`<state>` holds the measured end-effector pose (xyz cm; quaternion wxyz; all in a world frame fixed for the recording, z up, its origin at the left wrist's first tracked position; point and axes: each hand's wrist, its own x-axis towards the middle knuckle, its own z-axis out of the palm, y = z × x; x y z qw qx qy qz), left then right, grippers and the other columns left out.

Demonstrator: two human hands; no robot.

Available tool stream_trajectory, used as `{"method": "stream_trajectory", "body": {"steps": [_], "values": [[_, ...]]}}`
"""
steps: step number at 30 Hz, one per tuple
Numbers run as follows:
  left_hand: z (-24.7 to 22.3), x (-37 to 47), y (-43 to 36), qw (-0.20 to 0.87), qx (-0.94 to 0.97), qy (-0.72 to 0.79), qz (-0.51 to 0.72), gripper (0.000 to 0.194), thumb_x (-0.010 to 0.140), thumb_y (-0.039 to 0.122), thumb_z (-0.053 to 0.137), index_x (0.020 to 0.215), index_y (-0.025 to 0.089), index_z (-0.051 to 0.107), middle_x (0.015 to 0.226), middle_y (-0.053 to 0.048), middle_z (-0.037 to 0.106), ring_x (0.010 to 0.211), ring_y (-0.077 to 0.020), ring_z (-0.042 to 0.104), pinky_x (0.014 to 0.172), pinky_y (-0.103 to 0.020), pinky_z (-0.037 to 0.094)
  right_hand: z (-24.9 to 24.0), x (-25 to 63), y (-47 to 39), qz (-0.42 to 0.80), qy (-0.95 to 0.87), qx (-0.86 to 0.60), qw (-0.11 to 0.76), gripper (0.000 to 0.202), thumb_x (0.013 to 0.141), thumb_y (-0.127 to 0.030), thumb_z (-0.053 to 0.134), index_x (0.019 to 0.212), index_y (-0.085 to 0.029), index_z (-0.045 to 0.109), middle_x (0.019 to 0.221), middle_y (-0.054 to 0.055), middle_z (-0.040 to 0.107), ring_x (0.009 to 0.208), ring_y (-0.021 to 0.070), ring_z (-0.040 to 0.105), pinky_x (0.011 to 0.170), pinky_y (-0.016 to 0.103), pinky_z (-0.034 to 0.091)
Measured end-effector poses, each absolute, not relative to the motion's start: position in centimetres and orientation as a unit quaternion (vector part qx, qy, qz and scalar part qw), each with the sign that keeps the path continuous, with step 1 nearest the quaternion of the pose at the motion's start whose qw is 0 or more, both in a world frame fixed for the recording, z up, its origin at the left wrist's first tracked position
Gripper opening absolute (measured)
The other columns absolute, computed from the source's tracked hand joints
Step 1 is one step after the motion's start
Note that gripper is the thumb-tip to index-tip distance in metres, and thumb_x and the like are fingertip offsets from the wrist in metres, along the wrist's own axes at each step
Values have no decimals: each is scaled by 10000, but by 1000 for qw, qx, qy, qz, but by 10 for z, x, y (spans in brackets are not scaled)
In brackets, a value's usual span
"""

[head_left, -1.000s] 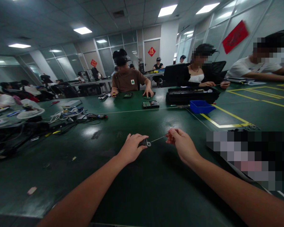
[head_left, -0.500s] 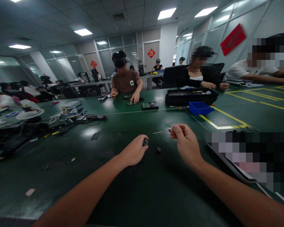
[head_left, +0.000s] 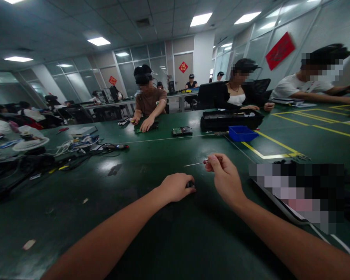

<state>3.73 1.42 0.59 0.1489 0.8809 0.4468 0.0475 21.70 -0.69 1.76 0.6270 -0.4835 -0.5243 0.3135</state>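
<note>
A thin screwdriver [head_left: 195, 164] with a reddish handle points left above the green table [head_left: 151, 241]; my right hand [head_left: 226, 177] pinches its handle. To the left and slightly lower, my left hand [head_left: 177, 187] rests near the tabletop, its fingers curled round a small dark object [head_left: 190, 184]. The fingers partly hide that object, so its exact shape is unclear. The screwdriver's tip is above my left hand's fingers in the picture, apart from them.
A blue tray [head_left: 242, 134] stands before a black box [head_left: 231, 120]. Cables and tools [head_left: 105, 147] lie left, and a circuit board device [head_left: 182, 131] lies beyond my hands. Across the table, a person [head_left: 150, 101] handles a green board. A pixelated object [head_left: 297, 194] lies right.
My left hand has moved right and closed round the small dark object on the table. My right hand still holds the screwdriver. The person across has shifted the green board left.
</note>
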Motion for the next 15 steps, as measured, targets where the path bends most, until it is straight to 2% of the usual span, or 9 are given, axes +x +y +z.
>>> {"method": "stream_trajectory", "body": {"steps": [6, 10, 15], "values": [[13, 19, 20, 263, 837, 461, 134, 291, 897, 471, 579, 1077, 250, 638, 1049, -26, 671, 936, -208, 625, 777, -323, 462, 18, 217, -8, 313, -528, -484, 624, 263, 928, -477, 548, 926, -221, 608, 794, 19, 634, 738, 187, 598, 724, 357, 489], [27, -8, 24, 299, 799, 483, 198, 316, 908, 492, 531, 1045, 223, 626, 1013, -41, 654, 910, -202, 603, 780, -317, 452, 17, 217, -8, 318, -537, -484, 613, 267, 935, -479, 539, 926, -221, 608, 805, 22, 634, 747, 188, 599, 725, 358, 493], [40, -56, 30, 364, 710, 532, 283, 294, 903, 467, 475, 974, 194, 559, 851, -26, 592, 703, -150, 536, 625, -259, 419, 16, 218, -6, 324, -545, -484, 603, 275, 938, -482, 533, 922, -218, 609, 806, 25, 636, 746, 186, 600, 724, 352, 495]]}}
